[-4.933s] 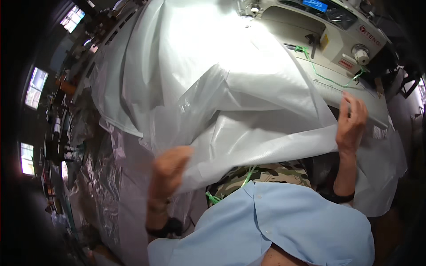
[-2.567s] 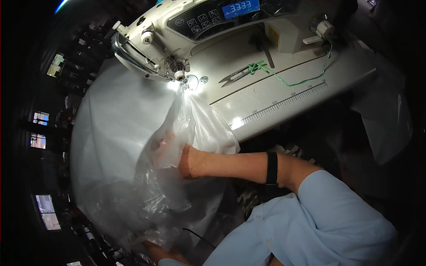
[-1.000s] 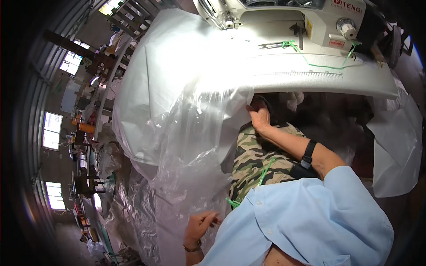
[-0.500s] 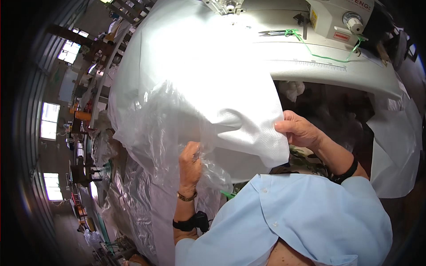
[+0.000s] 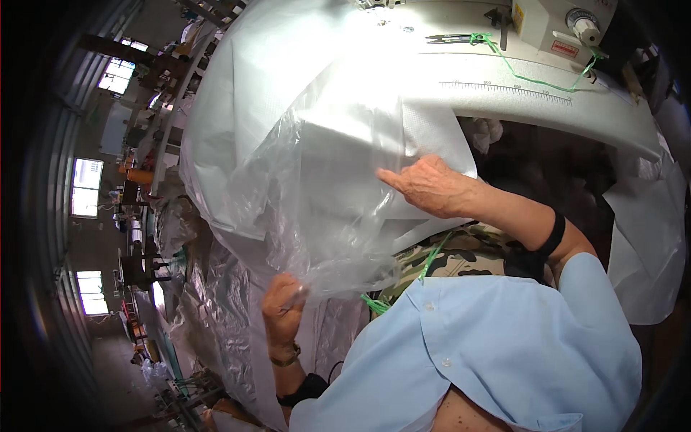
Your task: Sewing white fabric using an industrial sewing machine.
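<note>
A clear plastic film (image 5: 284, 173) lies loosely creased over a large white woven sheet (image 5: 428, 133). My left hand (image 5: 283, 306) is closed on the gathered lower edge of the film, close to my body. Over the right part of the sheet is my right hand (image 5: 435, 186), with one finger stretched left against the film and the other fingers curled under. Whatever those curled fingers hold, if anything, is hidden. Upper parts of the sheet are washed out by bright lamplight.
A sewing machine (image 5: 558, 32) stands at the far right on its pale bed (image 5: 518, 79), which carries a printed scale. Thread snips (image 5: 450, 39) tied with green cord lie there. More white sheeting (image 5: 648, 237) hangs at right. Crumpled plastic (image 5: 223, 331) fills the lower left.
My right hand has let go of the white sheet's right edge and moved left over the film. My left hand has drawn the film down and left toward me.
</note>
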`<state>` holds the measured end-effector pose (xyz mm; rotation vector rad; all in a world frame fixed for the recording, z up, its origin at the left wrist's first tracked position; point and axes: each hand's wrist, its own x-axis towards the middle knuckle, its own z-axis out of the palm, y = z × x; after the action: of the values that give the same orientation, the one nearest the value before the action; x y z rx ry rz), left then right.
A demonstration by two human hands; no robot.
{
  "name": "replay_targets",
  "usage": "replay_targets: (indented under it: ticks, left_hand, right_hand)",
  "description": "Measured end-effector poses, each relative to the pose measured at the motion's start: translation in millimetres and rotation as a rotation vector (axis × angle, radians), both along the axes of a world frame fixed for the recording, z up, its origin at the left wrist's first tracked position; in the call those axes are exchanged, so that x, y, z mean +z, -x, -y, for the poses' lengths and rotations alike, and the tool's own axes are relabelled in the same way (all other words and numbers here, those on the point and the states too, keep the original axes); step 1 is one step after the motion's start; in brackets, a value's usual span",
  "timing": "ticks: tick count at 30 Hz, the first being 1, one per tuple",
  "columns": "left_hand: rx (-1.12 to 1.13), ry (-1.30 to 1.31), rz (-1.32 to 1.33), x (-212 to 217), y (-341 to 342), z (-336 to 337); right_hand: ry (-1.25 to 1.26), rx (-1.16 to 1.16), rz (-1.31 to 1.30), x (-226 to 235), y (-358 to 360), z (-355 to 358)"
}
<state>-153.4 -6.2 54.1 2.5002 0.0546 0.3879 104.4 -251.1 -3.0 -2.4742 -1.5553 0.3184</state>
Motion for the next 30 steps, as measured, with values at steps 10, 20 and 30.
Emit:
replay_targets:
  ticks: [10, 20, 30]
  left_hand:
    - [0.489, -0.964, -0.611, -76, 262, -254]
    - [-0.04, -0.027, -0.433, 41, -55, -11]
    - [-0.079, 1.158, -0.409, -49, -157, 67]
  right_hand:
    - [-0.395, 0.238, -0.232, -37, 17, 8]
    - [-0.28, 0.252, -0.106, -12, 41, 6]
    - [-0.657, 0.591, 0.09, 8, 52, 0]
